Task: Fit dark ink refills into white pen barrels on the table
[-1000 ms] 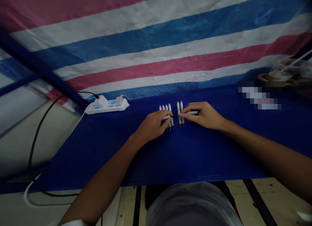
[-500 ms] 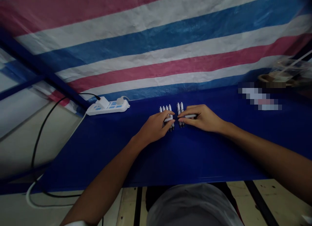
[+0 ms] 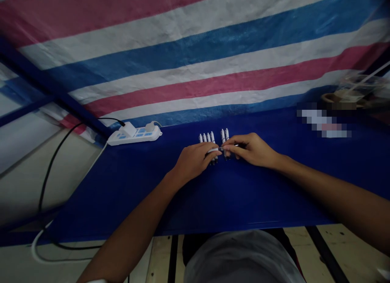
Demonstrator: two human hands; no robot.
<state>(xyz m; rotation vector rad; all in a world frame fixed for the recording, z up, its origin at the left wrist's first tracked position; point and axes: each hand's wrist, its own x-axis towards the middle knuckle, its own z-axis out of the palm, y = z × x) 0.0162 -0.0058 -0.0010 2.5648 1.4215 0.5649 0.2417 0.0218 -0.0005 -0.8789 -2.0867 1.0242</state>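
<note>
My left hand (image 3: 195, 159) is closed, with a white pen barrel (image 3: 213, 150) pinched level between thumb and fingers. Facing it, my right hand (image 3: 252, 149) pinches another pen part (image 3: 236, 145), mostly covered by the fingers. The inner ends of the two parts meet or nearly meet between the fingertips; I cannot tell whether they are joined. Beneath and behind my left hand lies a row of several white pens (image 3: 208, 136), tips toward me. Two more white pens (image 3: 224, 134) lie side by side by my right fingertips.
The pens lie on a blue table (image 3: 231, 197). A white power strip (image 3: 135, 135) with plugs and cables is at its back left edge. A blurred-out item (image 3: 324, 122) and a basket-like container (image 3: 335, 99) stand at the back right. A striped sheet (image 3: 195, 67) hangs behind.
My right hand has brought its pen part left, against or close to the barrel in my left hand. My left hand has shifted slightly right. The pens on the table stay put.
</note>
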